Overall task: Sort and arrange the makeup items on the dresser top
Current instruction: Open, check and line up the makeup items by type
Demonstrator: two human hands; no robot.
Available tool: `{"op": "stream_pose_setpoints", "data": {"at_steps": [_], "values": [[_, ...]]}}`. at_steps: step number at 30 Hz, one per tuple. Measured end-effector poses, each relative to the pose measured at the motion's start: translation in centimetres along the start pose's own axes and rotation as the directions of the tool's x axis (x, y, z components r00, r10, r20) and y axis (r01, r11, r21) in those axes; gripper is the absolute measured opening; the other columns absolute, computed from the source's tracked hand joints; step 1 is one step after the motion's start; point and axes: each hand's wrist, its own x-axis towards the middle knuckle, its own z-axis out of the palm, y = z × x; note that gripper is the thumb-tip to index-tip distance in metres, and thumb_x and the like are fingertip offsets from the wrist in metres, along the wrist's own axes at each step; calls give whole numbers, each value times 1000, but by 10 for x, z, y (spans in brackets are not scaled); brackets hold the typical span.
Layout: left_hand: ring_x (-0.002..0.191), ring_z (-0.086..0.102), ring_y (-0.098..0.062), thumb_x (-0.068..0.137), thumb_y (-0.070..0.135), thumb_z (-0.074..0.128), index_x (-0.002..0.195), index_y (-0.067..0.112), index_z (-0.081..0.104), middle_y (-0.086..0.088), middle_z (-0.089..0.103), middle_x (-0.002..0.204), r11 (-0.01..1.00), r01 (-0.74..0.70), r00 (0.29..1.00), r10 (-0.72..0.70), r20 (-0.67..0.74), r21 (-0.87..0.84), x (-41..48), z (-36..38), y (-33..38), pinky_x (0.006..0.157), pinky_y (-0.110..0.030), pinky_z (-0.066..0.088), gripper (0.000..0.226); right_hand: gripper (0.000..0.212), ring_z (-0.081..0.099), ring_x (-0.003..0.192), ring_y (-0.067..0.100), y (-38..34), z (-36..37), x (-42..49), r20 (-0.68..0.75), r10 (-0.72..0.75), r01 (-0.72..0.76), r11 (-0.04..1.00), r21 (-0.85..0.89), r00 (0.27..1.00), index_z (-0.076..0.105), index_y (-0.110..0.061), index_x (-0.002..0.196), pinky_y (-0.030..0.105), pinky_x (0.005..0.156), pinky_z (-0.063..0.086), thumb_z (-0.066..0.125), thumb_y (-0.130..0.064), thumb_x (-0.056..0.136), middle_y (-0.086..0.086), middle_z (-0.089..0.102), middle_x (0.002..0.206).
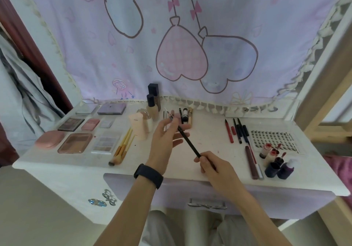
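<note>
Pastel curtain [114, 45] with heart balloons hangs behind a white counter [209, 137], where the makeup already lies in kinds. Palettes [76, 143] are laid flat in rows on the left and brushes [122, 146] sit side by side next to them. Bottles [152, 104] stand upright at the back, probably so they don't roll or hide smaller pieces. On the right a row of liners [240, 129] lies roughly parallel beside a lash tray [274, 139], with lip glosses [272, 156] clustered near the front edge.

The pencil [188, 142], black and thin, is held in the air above the bare middle of the counter, between the two hands. The right hand [213, 167] has its fingers curled round the near end. The left hand [165, 137] meets the far end with thumb and forefinger while its other fingers spread loosely. Something clear shows at that pinch, perhaps a cap, but I cannot tell.

Holding both ends looks like a way to check or cap the pencil before it is put down.

Its long axis runs diagonally. The near end is low and to the right, and the far end is raised towards the back left, pointing at the bottles. To match the liners it would likely need turning until it points straight back.
</note>
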Motion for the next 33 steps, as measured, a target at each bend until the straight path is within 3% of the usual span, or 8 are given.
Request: {"op": "stream_pose_setpoints", "data": {"at_steps": [7, 9, 13, 16, 22, 25, 30, 33], "values": [[74, 66, -21, 107, 31, 40, 113, 18, 66, 3, 68, 83, 1000, -20, 998, 19, 62, 14, -4, 5, 5, 73, -32, 58, 30, 15, 54, 58, 10, -2, 0, -1, 52, 31, -26, 995, -96, 998, 66, -42, 100, 15, 57, 43, 52, -40, 102, -27, 71, 85], [65, 54, -12, 106, 32, 43, 109, 25, 67, 12, 56, 69, 967, -138, 990, 127, 67, 216, -5, 5, 6, 68, -26, 56, 26, 22, 52, 58, 9, -7, -1, -2, 12, 33, -32, 998, -49, 999, 66, -42, 100, 17, 57, 45, 49, -56, 98, -25, 70, 88], [76, 58, -3, 101, 38, 51, 110, 36, 68, 21, 64, 82, 621, -431, 902, 267, 339, 655, -16, 1, 3, 69, -16, 47, 20, 67, 43, 55, 9, -17, -11, 4, -107, 133, -100, 957, 272, 985, 56, -20, 76, 21, 53, 37, 34, -82, 87, -8, 54, 63], [83, 54, -5, 100, 44, 49, 118, 31, 67, 12, 63, 90, 350, -523, 850, 146, 506, 777, -27, -2, -2, 74, -28, 48, 29, 56, 28, 52, 11, -25, -12, 3, -143, 136, -69, 916, 396, 980, 40, -28, 60, 25, 50, 27, 39, -72, 95, -8, 34, 57], [75, 54, -16, 99, 44, 44, 111, 18, 71, 2, 62, 78, 130, -679, 711, 360, 604, 722, -42, 0, 5, 56, -30, 47, 39, 61, 27, 52, 19, -38, -10, -2, -236, 139, -52, 938, 344, 962, 42, -17, 55, 34, 55, 29, 52, -57, 98, 16, 28, 58], [66, 56, -18, 99, 41, 44, 105, 16, 73, 1, 60, 72, -2, -743, 595, 456, 662, 669, -46, -1, 11, 48, -25, 41, 38, 55, 23, 50, 19, -48, -13, -7, -174, 190, -115, 923, 367, 966, 60, -27, 50, 31, 51, 29, 53, -50, 100, 15, 26, 60], [50, 45, -17, 99, 38, 50, 90, 15, 71, 1, 49, 62, -206, -737, 453, 557, 696, 644, -57, -6, 13, 35, -27, 29, 33, 44, 23, 50, 18, -58, -25, -21, -160, 245, -173, 914, 366, 956, 44, -23, 51, 34, 50, 24, 55, -46, 87, 8, 26, 57], [48, 44, -16, 102, 40, 45, 92, 15, 71, 3, 52, 62, -82, -785, 478, 550, 685, 614, -67, -2, 13, 35, -30, 35, 37, 50, 22, 46, 14, -62, -28, -34, -183, 157, -93, 944, 317, 971, 39, -24, 49, 24, 45, 23, 56, -42, 92, -4, 25, 49]]}}
